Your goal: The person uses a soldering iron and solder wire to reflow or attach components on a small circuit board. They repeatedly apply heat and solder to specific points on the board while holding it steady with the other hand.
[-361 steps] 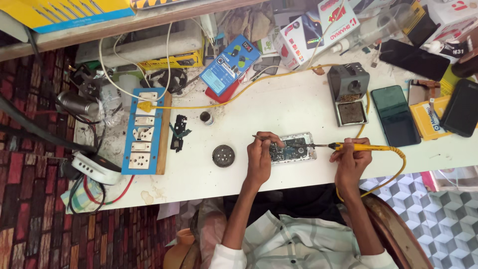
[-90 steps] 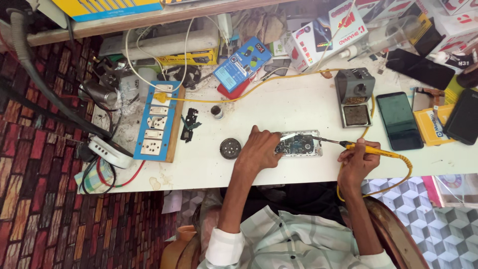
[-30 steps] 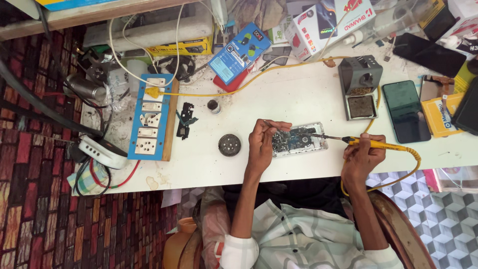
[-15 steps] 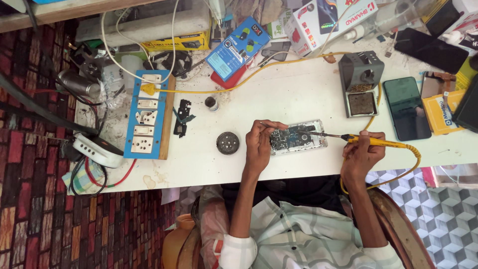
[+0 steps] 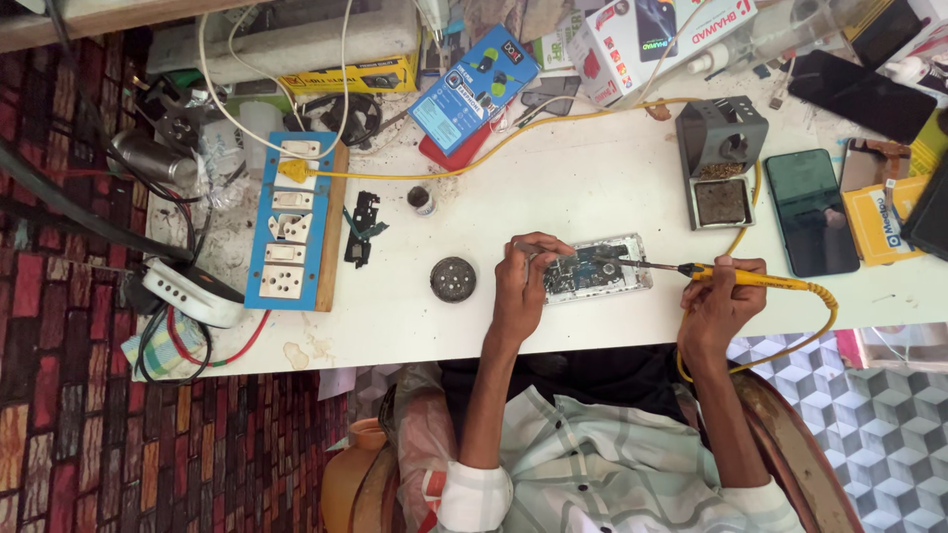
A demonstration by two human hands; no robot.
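Note:
An opened phone [image 5: 604, 271] with its circuit board exposed lies on the white table [image 5: 553, 178]. My left hand [image 5: 523, 281] rests on its left end, fingers pinched over the board, apparently around a thin piece too small to make out. My right hand [image 5: 721, 301] grips a yellow-handled soldering iron [image 5: 736, 279]; its metal tip points left and reaches the board's right part. The iron's yellow cable [image 5: 810, 326] loops off the table edge and runs back across the table.
A grey soldering-iron stand [image 5: 721, 163] sits behind the phone. A round dark tin [image 5: 453, 279], a small pot [image 5: 420, 199], a black phone part [image 5: 360, 227] and a blue socket board [image 5: 291, 222] lie left. Phones [image 5: 810, 212], boxes and cables crowd the back and right.
The view has shifted slightly. My left hand stays on the phone's left end and the iron's tip stays at the board; no clear movement of either hand.

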